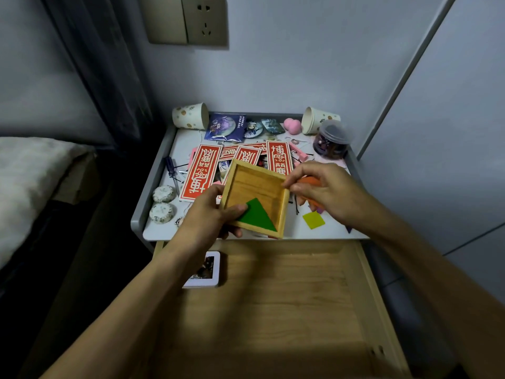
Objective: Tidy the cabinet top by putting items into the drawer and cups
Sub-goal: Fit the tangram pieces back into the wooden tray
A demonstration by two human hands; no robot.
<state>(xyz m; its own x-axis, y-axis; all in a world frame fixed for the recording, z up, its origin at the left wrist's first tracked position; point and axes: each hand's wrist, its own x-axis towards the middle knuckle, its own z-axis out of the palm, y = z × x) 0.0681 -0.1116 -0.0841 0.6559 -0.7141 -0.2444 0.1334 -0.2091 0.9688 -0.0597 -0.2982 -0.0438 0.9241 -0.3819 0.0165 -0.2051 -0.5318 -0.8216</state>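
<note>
head view: a shallow square wooden tray [254, 184] is held above the front edge of the grey-rimmed white cabinet top [153, 187], tilted toward the camera. it is gripped at its near left corner by the left hand [207, 217], whose thumb is pressed on a flat green triangular piece [258, 214] lying inside. a flat orange piece [310, 181] is pinched by the right hand [325, 190] just beside the tray's right rim, not yet inside. a flat yellow square piece [313, 220] is left on the top, near the right hand. the open wooden drawer [273, 310] is pulled out below, with a small white-framed photo card [211, 269] inside.

risks, judged: with the tray tilted and held at one corner, the green piece could be slid out if the thumb is lifted. the orange piece could be dropped past the rim if released early. the two spotted paper cups [190, 116] are lying on their sides at the back, so anything put in them could be spilled.
</note>
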